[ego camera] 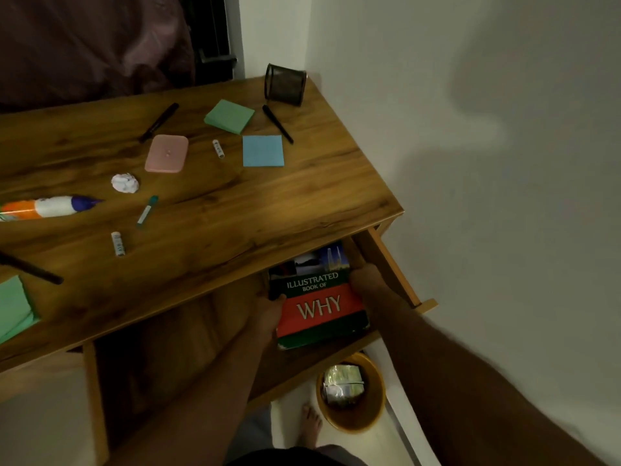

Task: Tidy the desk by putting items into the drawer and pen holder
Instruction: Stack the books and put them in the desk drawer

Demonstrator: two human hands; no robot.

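Both hands hold the book [319, 297], the landmark here, inside the open drawer [393, 264]. The left hand [268, 314] grips its left edge, thumb over the cover; the right hand [368, 280] clasps the right edge, though its fingers are out of sight behind the book. The book's far end sits under the desk [235, 210] edge and its near end is level with the drawer's front, so I cannot tell whether it lies flat on the drawer floor or is propped up.

Risk, as I judge it: if it stays tilted or proud, the drawer may jam on closing, and fingers trapped between the book and the drawer's right wall could get pinched. A slip could send it down toward the yellow bin [353, 422] below the book, beside a bare foot [311, 422].

Beyond the book, loose items wait on the desk: a blue note pad [263, 150], a green pad [229, 116], a black pen [277, 123] and, farthest, the mesh pen holder [285, 84], whose contents cannot be seen. Left of the book, a glue bottle [50, 207] and another green pad [13, 307] are cut off by the frame. The dim light hides the drawer's left side.
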